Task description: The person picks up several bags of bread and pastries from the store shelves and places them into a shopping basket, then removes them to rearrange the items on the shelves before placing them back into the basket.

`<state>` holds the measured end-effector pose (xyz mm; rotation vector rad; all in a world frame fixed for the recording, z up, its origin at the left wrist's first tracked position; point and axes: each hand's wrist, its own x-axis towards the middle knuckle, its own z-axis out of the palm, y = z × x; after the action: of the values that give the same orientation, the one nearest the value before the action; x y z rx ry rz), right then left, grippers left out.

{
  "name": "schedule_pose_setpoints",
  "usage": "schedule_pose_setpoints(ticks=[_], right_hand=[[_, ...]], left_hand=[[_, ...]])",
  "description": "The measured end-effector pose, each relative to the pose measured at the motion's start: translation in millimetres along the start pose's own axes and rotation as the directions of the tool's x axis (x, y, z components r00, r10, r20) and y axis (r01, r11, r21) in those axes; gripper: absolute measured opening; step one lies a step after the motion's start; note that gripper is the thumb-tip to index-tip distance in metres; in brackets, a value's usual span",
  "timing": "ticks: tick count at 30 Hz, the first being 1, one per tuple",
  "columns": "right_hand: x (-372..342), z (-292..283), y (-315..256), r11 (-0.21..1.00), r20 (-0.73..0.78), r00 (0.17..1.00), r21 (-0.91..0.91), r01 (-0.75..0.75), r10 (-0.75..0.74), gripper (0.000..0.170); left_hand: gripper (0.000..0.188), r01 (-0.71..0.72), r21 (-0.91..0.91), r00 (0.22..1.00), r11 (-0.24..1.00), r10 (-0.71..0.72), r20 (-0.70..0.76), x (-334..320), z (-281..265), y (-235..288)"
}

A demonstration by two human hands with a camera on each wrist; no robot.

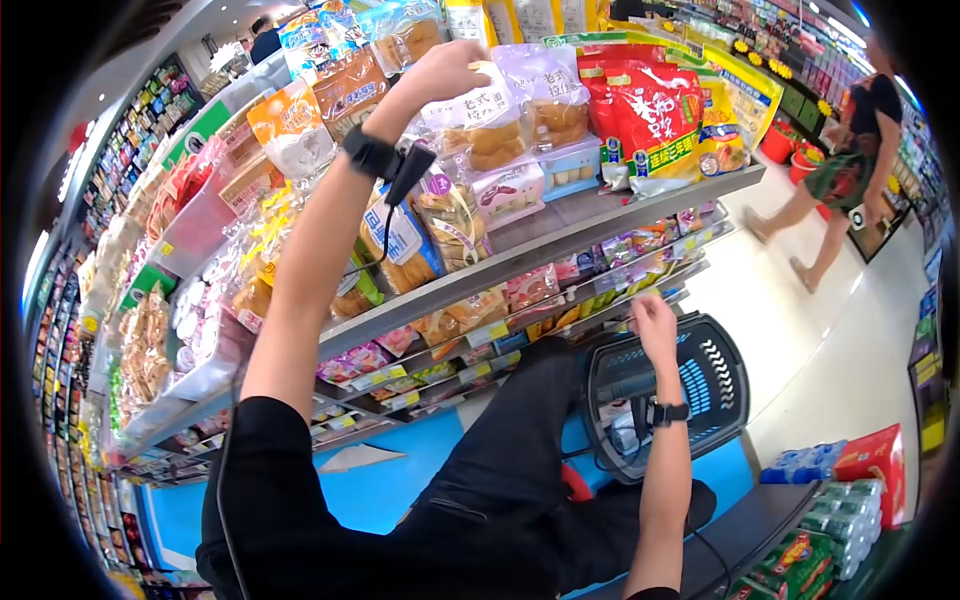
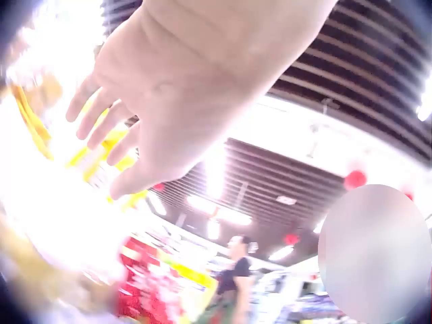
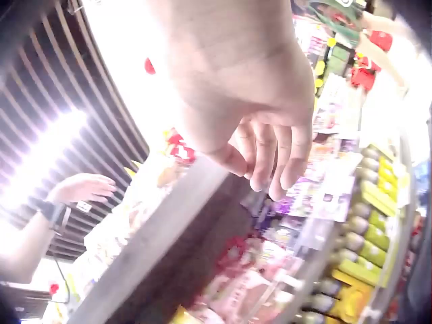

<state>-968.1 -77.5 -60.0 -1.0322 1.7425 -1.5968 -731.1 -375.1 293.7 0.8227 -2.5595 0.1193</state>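
My left hand [image 1: 455,72] is stretched out over the top shelf, close above a lilac-and-white bag of bread [image 1: 480,135]. In the left wrist view its fingers [image 2: 101,125] are spread and nearly straight, with nothing between them; the packets below are washed out by glare. A second lilac bread bag [image 1: 545,95] stands just to the right. Lower down, my right hand [image 1: 655,325] hangs in front of the lower shelves, above a dark shopping basket [image 1: 738,370]. Its fingers [image 3: 280,152] curl loosely and hold nothing.
Red bags [image 1: 650,120] stand at the shelf's right end. Bins of wrapped snacks [image 1: 200,240] line the left. The grey shelf edge [image 1: 560,250] juts out before my legs. A person [image 1: 850,150] walks in the aisle; packs of cans [image 1: 845,525] sit at lower right.
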Motion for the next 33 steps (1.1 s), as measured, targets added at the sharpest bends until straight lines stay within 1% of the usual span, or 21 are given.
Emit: schedule_pose_setpoints(ticks=[1,2,3,4,5,6,8,9,10,13,14,17,18,21,22,25,26,29,30,33], right_hand=[[12.4,7.6,-23.0,0.999,0.019,0.998,0.003,0.052,-0.052,0.014],[18.8,15.6,-50.0,0.995,0.039,0.995,0.011,0.097,-0.097,0.014],[22.9,22.5,-74.6,0.99,0.062,0.988,0.022,0.137,-0.138,0.013],[28.9,27.0,-90.9,0.984,0.111,0.978,0.042,0.174,-0.178,0.013],[32.9,30.1,-104.5,0.981,0.146,0.97,0.026,0.19,-0.192,0.013],[34.9,32.0,-116.8,0.979,0.171,0.964,0.012,0.206,-0.205,0.013],[38.4,35.2,-134.7,0.974,0.196,0.956,-0.016,0.226,-0.219,0.013],[39.5,36.3,-139.9,0.973,0.195,0.956,-0.03,0.229,-0.219,0.013],[41.2,36.6,-144.4,0.972,0.193,0.956,-0.043,0.233,-0.221,0.013],[43.7,35.7,-152.4,0.964,0.142,0.958,-0.067,0.259,-0.247,0.012],[44.3,34.3,-157.3,0.962,0.139,0.958,-0.076,0.263,-0.251,0.012],[46.1,31.0,-166.5,0.973,0.161,0.963,-0.041,0.226,-0.216,0.012],[46.8,29.8,-168.0,0.975,0.164,0.966,-0.062,0.214,-0.201,0.012],[46.9,24.7,-166.7,0.974,0.173,0.963,-0.057,0.221,-0.208,0.012],[45.6,22.9,-165.7,0.975,0.176,0.964,-0.059,0.214,-0.201,0.011],[41.9,14.2,-161.6,0.98,0.185,0.968,-0.069,0.187,-0.171,0.011],[39.8,11.8,-158.8,0.983,0.189,0.97,-0.072,0.17,-0.154,0.01],[31.1,1.1,-149.3,0.984,0.219,0.967,-0.088,0.154,-0.132,0.01],[27.8,-2.3,-148.0,0.985,0.222,0.968,-0.102,0.142,-0.116,0.01],[20.6,-10.2,-142.9,0.984,0.196,0.975,-0.124,0.127,-0.101,0.01]], left_hand=[[0.052,0.074,0.154,0.994,0.985,-0.086,0.067,11.2,4.0,-18.8],[0.061,0.127,0.239,0.97,0.963,-0.17,0.171,19.3,11.1,-41.4],[0.07,0.142,0.285,0.958,0.948,-0.204,0.202,16.0,12.4,-49.8],[0.07,0.247,0.189,0.907,0.951,-0.295,0.3,13.0,11.9,-50.2],[0.071,0.355,0.1,0.838,0.93,-0.364,0.406,10.8,12.9,-50.5],[0.061,0.327,0.089,0.878,0.941,-0.337,0.339,8.6,22.0,-56.4],[0.053,0.196,0.032,0.949,0.98,-0.197,0.247,13.2,27.6,-74.4],[0.05,0.126,0.01,0.972,0.992,-0.125,0.198,15.0,29.6,-80.8],[0.043,0.068,-0.065,0.985,0.996,-0.057,0.162,7.0,18.5,-69.7],[0.036,-0.005,-0.203,0.995,0.979,0.024,0.092,-10.4,-12.7,-24.3],[0.03,-0.076,-0.179,0.996,0.981,0.081,0.022,-13.5,-16.6,-12.6],[0.031,-0.121,-0.17,0.991,0.978,0.128,0.029,-18.2,-39.7,24.7],[0.035,-0.163,-0.246,0.986,0.955,0.169,0.001,-14.7,-38.5,24.3],[0.04,-0.144,-0.272,0.989,0.952,0.148,-0.008,5.0,-35.4,22.6],[0.042,-0.153,-0.23,0.988,0.961,0.149,-0.035,16.5,-24.1,19.1],[0.045,-0.095,-0.234,0.995,0.968,0.084,-0.056,43.5,18.0,15.3],[0.043,-0.143,-0.26,0.988,0.955,0.122,-0.096,56.5,35.5,6.5],[0.038,0.005,-0.107,0.992,0.994,0.008,0.126,83.2,58.8,-5.1],[0.035,-0.011,-0.08,0.995,0.997,0.019,0.102,91.9,72.0,-14.8],[0.034,0.04,-0.043,0.999,0.998,-0.039,0.024,101.1,86.8,-13.3]])
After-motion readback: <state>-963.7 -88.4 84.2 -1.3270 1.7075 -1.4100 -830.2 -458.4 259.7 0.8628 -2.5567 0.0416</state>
